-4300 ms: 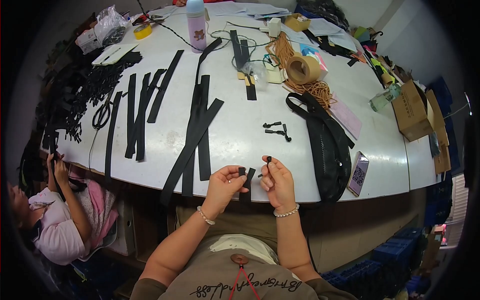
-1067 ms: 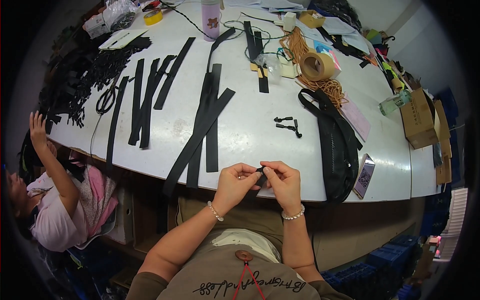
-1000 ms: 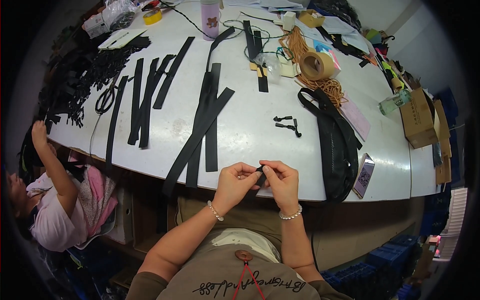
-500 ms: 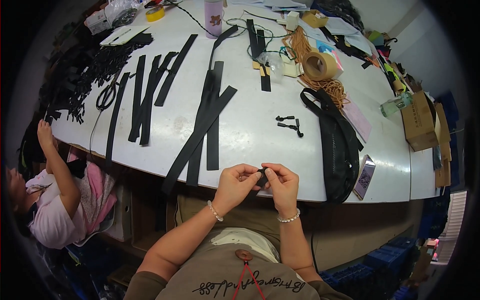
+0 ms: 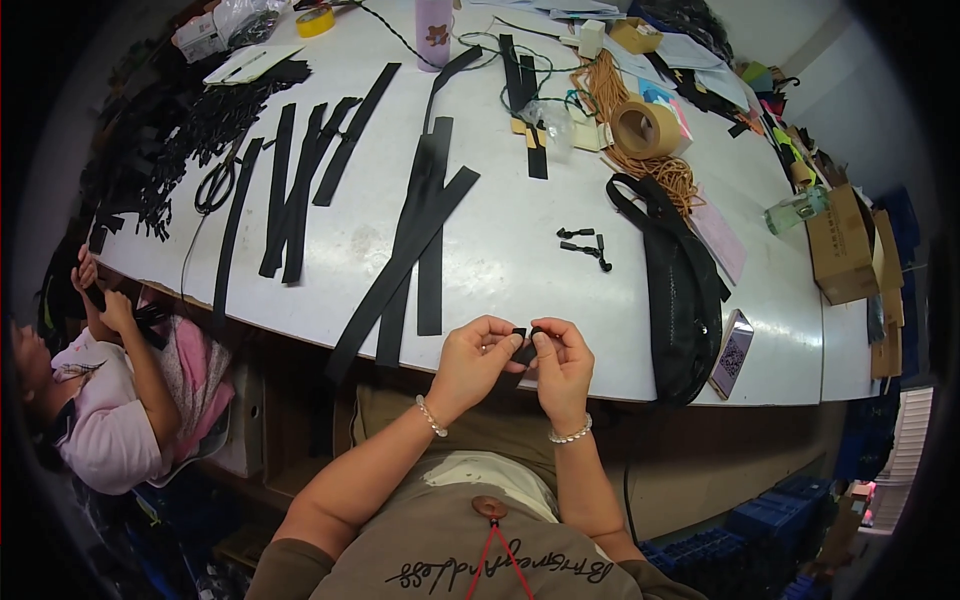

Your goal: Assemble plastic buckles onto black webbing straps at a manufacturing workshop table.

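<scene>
Close to the table's front edge, my left hand and my right hand face each other. Both pinch a small black strip piece between thumbs and fingertips; the fingers cover part of it, so its exact kind is unclear. Left of my hands, long black straps lie crossed on the table. Beyond my right hand are several small black pieces with narrow ends. A black bag with a strap loop rests to the right, beside a phone.
More black straps, scissors and a dark heap occupy the table's left side. Brown tape, tan cord and a purple bottle stand farther back. A co-worker sits at the left edge, handling something dark.
The small black piece has tilted in my fingertips, and more of it shows between my hands. At the left, the co-worker's hands have shifted, with one lowered. The view has moved slightly.
</scene>
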`<state>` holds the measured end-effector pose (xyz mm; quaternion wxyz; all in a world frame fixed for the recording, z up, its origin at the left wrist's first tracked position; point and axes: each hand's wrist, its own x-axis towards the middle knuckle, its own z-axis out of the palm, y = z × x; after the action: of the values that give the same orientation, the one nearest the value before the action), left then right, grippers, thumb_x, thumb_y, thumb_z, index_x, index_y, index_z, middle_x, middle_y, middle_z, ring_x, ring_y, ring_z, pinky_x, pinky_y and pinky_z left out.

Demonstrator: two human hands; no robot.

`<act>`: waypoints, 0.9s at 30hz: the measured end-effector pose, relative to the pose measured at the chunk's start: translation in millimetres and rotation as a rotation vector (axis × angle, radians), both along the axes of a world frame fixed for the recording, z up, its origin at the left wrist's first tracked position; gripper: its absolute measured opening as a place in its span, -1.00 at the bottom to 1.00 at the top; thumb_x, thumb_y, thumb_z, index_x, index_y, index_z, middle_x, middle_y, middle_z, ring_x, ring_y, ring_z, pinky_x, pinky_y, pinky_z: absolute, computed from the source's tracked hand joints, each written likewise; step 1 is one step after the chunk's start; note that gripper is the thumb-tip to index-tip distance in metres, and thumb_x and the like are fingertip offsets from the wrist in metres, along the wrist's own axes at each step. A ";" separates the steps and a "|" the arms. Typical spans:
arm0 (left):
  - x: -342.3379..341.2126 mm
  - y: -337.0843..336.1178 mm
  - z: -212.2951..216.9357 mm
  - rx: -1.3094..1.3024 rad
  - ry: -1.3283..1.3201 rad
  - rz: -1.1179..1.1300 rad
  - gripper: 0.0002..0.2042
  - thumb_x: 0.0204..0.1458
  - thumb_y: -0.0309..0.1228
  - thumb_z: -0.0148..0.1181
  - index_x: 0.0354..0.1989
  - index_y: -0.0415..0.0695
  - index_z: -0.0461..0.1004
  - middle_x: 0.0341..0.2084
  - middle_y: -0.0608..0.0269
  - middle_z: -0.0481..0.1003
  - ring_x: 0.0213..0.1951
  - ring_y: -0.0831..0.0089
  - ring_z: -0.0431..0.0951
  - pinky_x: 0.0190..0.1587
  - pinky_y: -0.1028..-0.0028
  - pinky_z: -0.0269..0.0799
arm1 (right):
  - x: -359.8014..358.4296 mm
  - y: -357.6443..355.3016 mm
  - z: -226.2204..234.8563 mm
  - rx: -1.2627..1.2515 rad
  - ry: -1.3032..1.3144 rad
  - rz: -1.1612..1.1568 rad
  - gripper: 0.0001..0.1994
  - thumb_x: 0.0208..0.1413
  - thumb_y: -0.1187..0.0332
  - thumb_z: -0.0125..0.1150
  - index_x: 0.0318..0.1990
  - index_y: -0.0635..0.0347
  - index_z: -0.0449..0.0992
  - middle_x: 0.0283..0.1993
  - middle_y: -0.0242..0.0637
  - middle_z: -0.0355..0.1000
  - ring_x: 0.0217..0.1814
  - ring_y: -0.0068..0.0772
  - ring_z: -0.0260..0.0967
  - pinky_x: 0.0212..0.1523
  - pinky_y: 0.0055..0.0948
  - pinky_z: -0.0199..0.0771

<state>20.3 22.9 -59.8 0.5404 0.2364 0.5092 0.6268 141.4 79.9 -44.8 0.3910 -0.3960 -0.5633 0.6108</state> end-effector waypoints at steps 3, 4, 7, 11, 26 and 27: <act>-1.8 -0.4 12.9 -0.031 0.012 -0.018 -0.90 0.13 -0.52 0.05 -0.25 -0.30 0.37 -0.38 0.19 0.52 -0.36 0.59 0.53 -0.37 0.62 0.55 | 0.3 -1.2 -6.0 -0.013 0.028 -0.020 -0.88 0.17 0.50 0.07 -0.16 0.30 0.43 -0.42 -0.47 0.39 -0.52 -0.81 0.21 -0.52 -0.79 0.25; -2.8 -0.3 17.2 -0.064 0.012 -0.029 -0.90 0.15 -0.50 0.03 -0.25 -0.29 0.35 -0.36 0.17 0.52 -0.34 0.57 0.54 -0.36 0.63 0.54 | -0.1 -1.6 -7.6 -0.013 0.028 -0.020 -0.88 0.17 0.50 0.07 -0.16 0.30 0.43 -0.42 -0.47 0.39 -0.52 -0.81 0.21 -0.52 -0.79 0.25; -4.4 1.2 10.8 -0.033 -0.047 -0.021 -0.91 0.14 -0.56 0.02 -0.25 -0.32 0.31 -0.35 0.10 0.52 -0.31 0.52 0.55 -0.33 0.61 0.55 | -1.3 -3.0 -12.0 -0.017 0.085 -0.049 -0.88 0.17 0.51 0.07 -0.15 0.30 0.43 -0.42 -0.47 0.39 -0.52 -0.81 0.23 -0.52 -0.79 0.26; -3.7 1.9 0.8 0.038 -0.084 -0.002 -0.92 0.14 -0.56 0.01 -0.24 -0.31 0.30 -0.36 0.10 0.52 -0.31 0.53 0.55 -0.32 0.60 0.56 | -2.3 -3.9 -11.6 0.003 0.104 -0.072 -0.87 0.17 0.51 0.06 -0.15 0.31 0.42 -0.40 -0.45 0.41 -0.50 -0.80 0.25 -0.51 -0.79 0.27; 8.0 -1.0 3.6 0.005 -0.005 0.043 -0.93 0.05 -0.58 0.15 -0.34 -0.30 0.41 -0.45 0.29 0.49 -0.41 0.66 0.50 -0.35 0.59 0.57 | 6.4 10.0 -4.0 -0.079 0.160 0.062 -0.84 0.11 0.57 0.10 -0.15 0.36 0.52 -0.22 -0.32 0.46 -0.23 -0.59 0.37 -0.17 -0.62 0.38; 8.2 -1.2 4.5 0.003 -0.006 0.049 -0.93 0.04 -0.58 0.16 -0.34 -0.30 0.41 -0.45 0.30 0.48 -0.41 0.67 0.50 -0.36 0.60 0.57 | 7.0 10.5 -4.7 -0.048 0.152 0.064 -0.84 0.11 0.58 0.10 -0.17 0.36 0.53 -0.21 -0.31 0.46 -0.21 -0.58 0.36 -0.17 -0.62 0.38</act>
<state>28.5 21.8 -55.3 0.5258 0.2229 0.5122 0.6414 148.4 90.5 -49.5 0.4032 -0.3395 -0.5297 0.6646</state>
